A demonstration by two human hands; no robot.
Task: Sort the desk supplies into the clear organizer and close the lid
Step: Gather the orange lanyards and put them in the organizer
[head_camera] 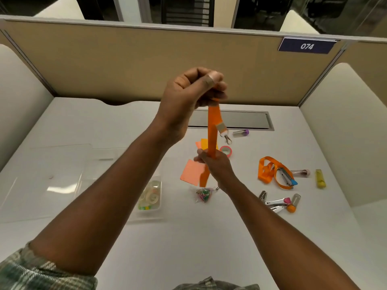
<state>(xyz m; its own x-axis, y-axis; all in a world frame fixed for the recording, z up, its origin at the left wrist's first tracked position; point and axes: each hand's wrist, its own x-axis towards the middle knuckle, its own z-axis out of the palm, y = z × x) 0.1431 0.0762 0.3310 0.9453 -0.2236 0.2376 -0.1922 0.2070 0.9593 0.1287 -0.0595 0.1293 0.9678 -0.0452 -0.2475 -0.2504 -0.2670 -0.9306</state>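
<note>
We hold an orange lanyard (pixel 211 130) upright over the desk (pixel 188 237).
Our left hand (pixel 188 95) pinches its top — our right hand (pixel 215 166) grips it lower down.

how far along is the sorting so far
Early on. Done: tape rolls lie in one compartment of the clear organizer. In hand: the left hand and right hand hold an orange lanyard taut. Left: second lanyard, sticky notes, paper clip bag, stapler and more lie on the desk; lid is open.
</note>
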